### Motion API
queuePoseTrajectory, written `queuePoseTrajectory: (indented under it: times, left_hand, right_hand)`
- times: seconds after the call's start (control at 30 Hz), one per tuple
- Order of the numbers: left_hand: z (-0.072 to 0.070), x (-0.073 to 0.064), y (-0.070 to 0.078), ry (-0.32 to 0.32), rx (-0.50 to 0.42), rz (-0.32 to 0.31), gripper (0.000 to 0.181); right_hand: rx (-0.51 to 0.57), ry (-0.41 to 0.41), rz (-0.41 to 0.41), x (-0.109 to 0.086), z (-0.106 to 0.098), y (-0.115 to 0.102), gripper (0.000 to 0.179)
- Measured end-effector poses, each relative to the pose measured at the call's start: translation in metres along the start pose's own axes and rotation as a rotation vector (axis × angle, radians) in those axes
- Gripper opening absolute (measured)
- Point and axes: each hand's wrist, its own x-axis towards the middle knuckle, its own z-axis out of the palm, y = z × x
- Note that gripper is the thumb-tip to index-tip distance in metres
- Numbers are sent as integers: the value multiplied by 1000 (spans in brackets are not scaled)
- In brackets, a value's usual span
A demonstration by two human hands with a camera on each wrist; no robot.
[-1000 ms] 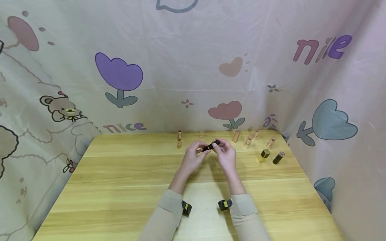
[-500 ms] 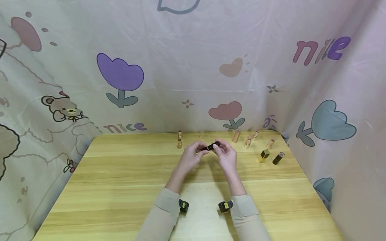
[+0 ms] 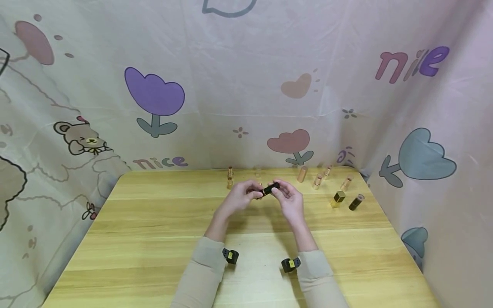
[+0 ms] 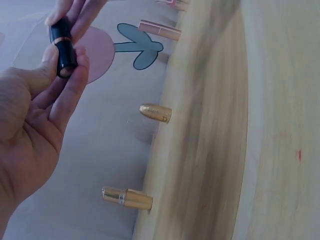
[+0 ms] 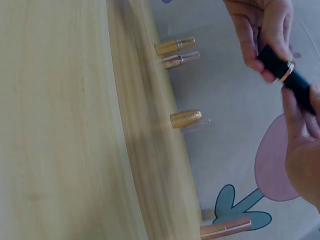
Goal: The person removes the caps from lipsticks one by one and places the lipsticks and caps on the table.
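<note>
A black lipstick tube (image 3: pixel 271 188) with a gold band round its middle is held slanting above the far part of the table. My left hand (image 3: pixel 239 196) pinches its lower left end between thumb and fingers. My right hand (image 3: pixel 290 201) grips the other end, thumb on the near side. In the left wrist view the left thumb presses the tube's side just below the band. The right wrist view shows both hands on the tube, with the gold band (image 5: pixel 287 72) showing between them. A gold bullet-shaped lipstick cap (image 4: pixel 156 112) stands on the table behind the hands.
Two gold lipsticks (image 3: pixel 230 183) stand at the back, left of the hands. A clear cap (image 3: pixel 257 171) stands behind the hands. On the right are a rose-gold tube (image 3: pixel 302 174), several pinkish lipsticks (image 3: pixel 317 182), a gold square-topped lipstick (image 3: pixel 338 199) and a dark tube (image 3: pixel 356 202).
My left forearm has swung left and the left hand has shifted slightly left along the tube, so more of the black tube shows. The right hand has barely moved.
</note>
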Motion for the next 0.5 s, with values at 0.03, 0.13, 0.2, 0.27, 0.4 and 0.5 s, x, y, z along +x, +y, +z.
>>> queuePoseTrajectory:
  times: [0.03,0.13,0.2,0.27,0.4,0.5]
  left_hand:
    - [-1,0,0,-12,-14,-5,16]
    - [-2,-1,-1,-21,-25,-11,16]
    - [0,-1,-1,-12,-12,-5,17]
    - [3,-1,0,2,10,6,19]
    - [8,-1,0,34,66,23,27]
    - [9,-1,1,62,115,30,29]
  right_hand:
    - [-1,-9,-8,0,-1,0,32]
    - [7,-17,-23,0,-1,0,33]
    - [16,6,-10,1,1,1,33]
    - [17,50,10,1,3,4,34]
    - [-40,125,53,0,8,7,35]
    - [-100,130,63,0,10,7,37]
